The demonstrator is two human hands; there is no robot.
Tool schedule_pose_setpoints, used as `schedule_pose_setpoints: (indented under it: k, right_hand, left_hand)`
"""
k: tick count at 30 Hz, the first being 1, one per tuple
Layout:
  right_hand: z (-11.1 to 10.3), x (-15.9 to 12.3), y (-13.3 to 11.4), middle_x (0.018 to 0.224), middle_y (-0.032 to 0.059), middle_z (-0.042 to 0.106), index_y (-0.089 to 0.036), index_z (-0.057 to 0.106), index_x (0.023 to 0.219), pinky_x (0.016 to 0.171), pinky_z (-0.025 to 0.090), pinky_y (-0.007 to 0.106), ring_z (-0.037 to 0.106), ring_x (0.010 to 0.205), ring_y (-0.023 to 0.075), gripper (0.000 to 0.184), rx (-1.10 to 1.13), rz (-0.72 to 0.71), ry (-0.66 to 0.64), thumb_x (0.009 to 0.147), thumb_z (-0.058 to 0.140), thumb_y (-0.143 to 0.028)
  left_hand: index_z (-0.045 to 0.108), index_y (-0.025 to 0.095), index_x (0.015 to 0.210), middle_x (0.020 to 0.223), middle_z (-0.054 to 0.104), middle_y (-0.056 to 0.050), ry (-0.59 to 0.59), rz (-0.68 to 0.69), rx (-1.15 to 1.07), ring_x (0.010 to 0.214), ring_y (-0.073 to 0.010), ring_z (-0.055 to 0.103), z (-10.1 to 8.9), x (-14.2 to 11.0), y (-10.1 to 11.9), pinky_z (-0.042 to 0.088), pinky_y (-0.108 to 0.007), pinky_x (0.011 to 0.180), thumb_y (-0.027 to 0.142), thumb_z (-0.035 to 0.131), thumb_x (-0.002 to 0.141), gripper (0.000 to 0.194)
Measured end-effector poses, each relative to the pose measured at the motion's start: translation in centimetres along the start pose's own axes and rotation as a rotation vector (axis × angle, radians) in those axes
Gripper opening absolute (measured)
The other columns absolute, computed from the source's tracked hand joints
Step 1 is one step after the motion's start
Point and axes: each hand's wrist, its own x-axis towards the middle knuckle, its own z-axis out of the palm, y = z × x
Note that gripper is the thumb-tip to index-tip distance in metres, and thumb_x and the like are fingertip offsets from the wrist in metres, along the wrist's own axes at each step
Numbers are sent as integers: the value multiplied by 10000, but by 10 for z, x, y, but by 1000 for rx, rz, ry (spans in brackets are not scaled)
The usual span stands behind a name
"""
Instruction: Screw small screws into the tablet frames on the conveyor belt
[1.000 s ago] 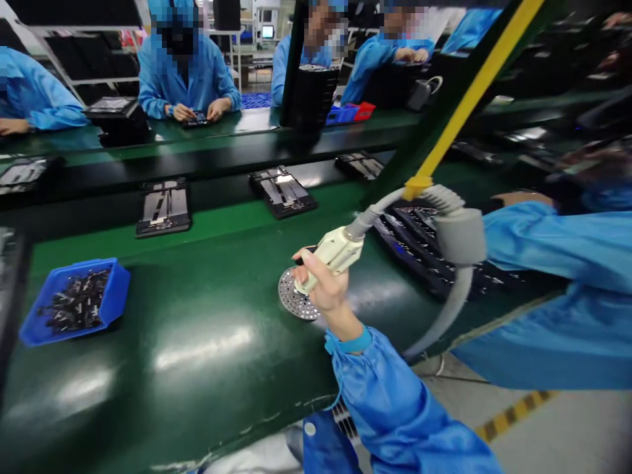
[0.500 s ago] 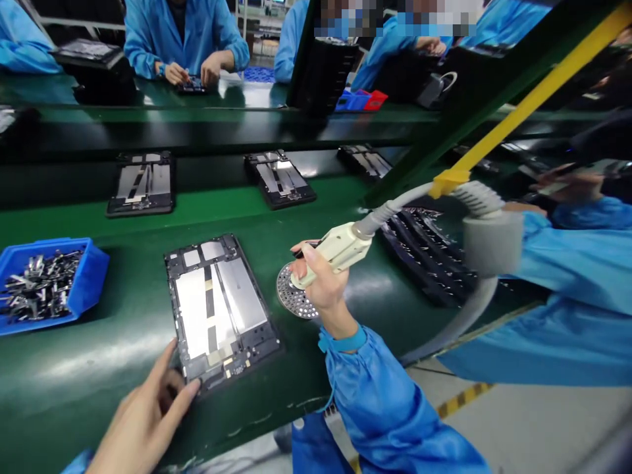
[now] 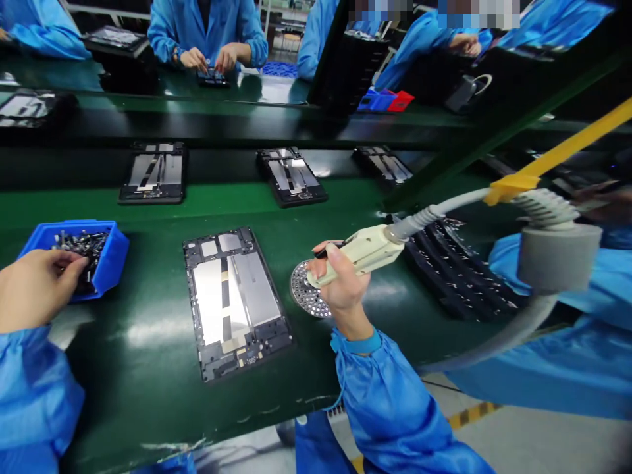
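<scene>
My left hand (image 3: 37,286) is at the blue bin (image 3: 114,263). Its thumb and fingers are pinched together over small dark and metallic parts (image 3: 86,245); whatever lies between the fingertips is hidden. In my right hand (image 3: 343,283) is a cream electric screwdriver (image 3: 368,251), with its grey cable running up to the right. The tool's lower end is over a round metal plate full of holes (image 3: 302,289), and its tip is covered by my fingers. Between my hands an opened tablet (image 3: 264,296) lies flat on the green bench, its inner side up.
Beyond the bench edge, several opened tablets (image 3: 291,176) lie in a row on the green strip. A dark stack of long parts (image 3: 454,270) lies at right, near a grey cylinder (image 3: 560,257) on the cable. Co-workers in blue sit opposite and at right. A green post slants across.
The tablet came onto the bench in front of me, with my left hand at its lower corner. That hand then left it and moved to the blue bin. My right hand kept hold of the screwdriver.
</scene>
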Motion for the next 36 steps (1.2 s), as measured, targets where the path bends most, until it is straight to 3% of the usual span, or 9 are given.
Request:
schedule_pose_setpoints:
  k: [5,11,15,19,22,25,29,33,36]
  right_hand:
    - [-2,-2,-2,495,-75,478,-244,653,812,464,443,315,428,398,102,331,28,8,-2,759,822,-524]
    - [-6,3,4,501,-75,472,-234,635,785,478,468,333,422,389,108,340,-27,-12,-61,773,805,-528]
    - [-7,9,1,447,-79,430,-220,674,780,459,447,315,421,374,116,336,-64,-25,-92,801,764,-542]
    - [-2,1,-26,418,-83,394,-213,701,742,453,420,290,412,360,107,351,-40,-58,-80,776,740,-561]
    - [10,-26,-56,427,-68,412,-213,744,753,465,424,292,421,373,112,332,-7,-38,-140,771,734,-545]
    - [26,-64,-76,461,-48,459,-224,788,850,476,441,314,442,400,130,301,3,33,-316,813,734,-518]
    - [40,-100,-75,491,-38,490,-246,793,929,514,483,327,492,453,148,270,-7,131,-491,864,725,-499]
    - [43,-104,-62,512,-42,490,-254,783,956,546,505,327,499,472,146,249,-14,168,-525,887,698,-477]
    - [44,-100,-57,507,-52,464,-232,771,934,543,506,321,470,453,134,249,-11,140,-524,889,676,-457]
  left_hand:
    - [732,228,1205,1054,761,18,-160,-47,104,861,-180,604,-26,-6,26,410,-256,793,459,512,915,430]
    - [757,223,1152,925,766,49,-199,15,-10,879,-174,636,-27,-19,34,359,-189,702,360,624,864,346]
    - [773,180,1114,915,757,15,-115,-11,-51,895,-176,626,-24,-23,39,399,-198,774,346,601,917,310]
    - [762,139,1185,991,746,-19,46,-40,-180,972,-185,640,-21,-30,39,437,-275,963,406,570,952,404]
    - [754,99,1204,983,736,8,206,-57,-317,1024,-190,663,-21,-34,38,426,-320,1017,419,557,947,455]
    - [727,42,1246,1054,726,16,309,-8,-434,1075,-193,667,-24,-36,39,412,-331,1019,473,527,961,554]
    - [698,-40,1245,1103,689,-7,318,59,-478,1194,-246,634,-31,-38,43,374,-369,1028,509,484,989,642]
    - [662,-122,1189,1023,668,3,263,-2,-502,1107,-194,660,-31,-40,46,365,-399,1030,510,485,997,685]
    - [736,4,1132,990,734,-11,300,-33,-601,987,-142,684,-28,-42,46,468,-362,1031,472,652,935,515]
